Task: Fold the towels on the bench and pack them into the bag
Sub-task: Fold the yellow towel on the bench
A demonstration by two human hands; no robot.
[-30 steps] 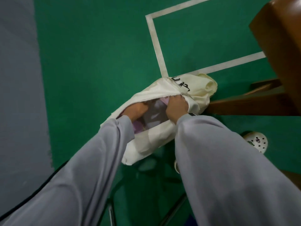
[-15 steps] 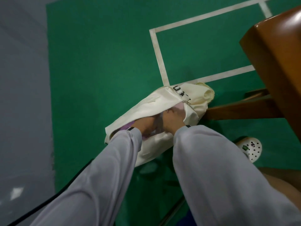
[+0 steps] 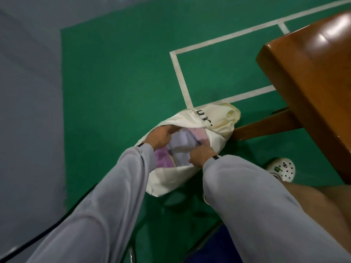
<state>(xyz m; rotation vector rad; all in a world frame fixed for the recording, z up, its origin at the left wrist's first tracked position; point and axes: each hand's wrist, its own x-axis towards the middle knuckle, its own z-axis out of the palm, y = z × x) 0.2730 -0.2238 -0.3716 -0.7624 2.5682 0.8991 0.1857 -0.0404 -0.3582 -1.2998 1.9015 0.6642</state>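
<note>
A cream cloth bag (image 3: 218, 118) with black lettering hangs open over the green floor. Inside it lie folded towels: a lavender one (image 3: 182, 143), a pink one (image 3: 255, 134) behind it and a purple one (image 3: 163, 160) at the near left. My left hand (image 3: 159, 136) grips the bag's far left rim and holds the mouth apart. My right hand (image 3: 201, 155) is at the near rim, fingers closed on the lavender towel's edge inside the bag. Grey sleeves cover both arms.
A brown wooden bench (image 3: 311, 78) fills the right side, its leg brace (image 3: 266, 124) just behind the bag. A white clog (image 3: 283, 168) stands on the floor at the right. White court lines (image 3: 180, 78) cross the green floor; grey flooring (image 3: 28, 111) lies left.
My left hand has moved from inside the bag to its far rim, pulling the mouth wider. More of the towels shows. The view has tilted, bringing more of the bench in.
</note>
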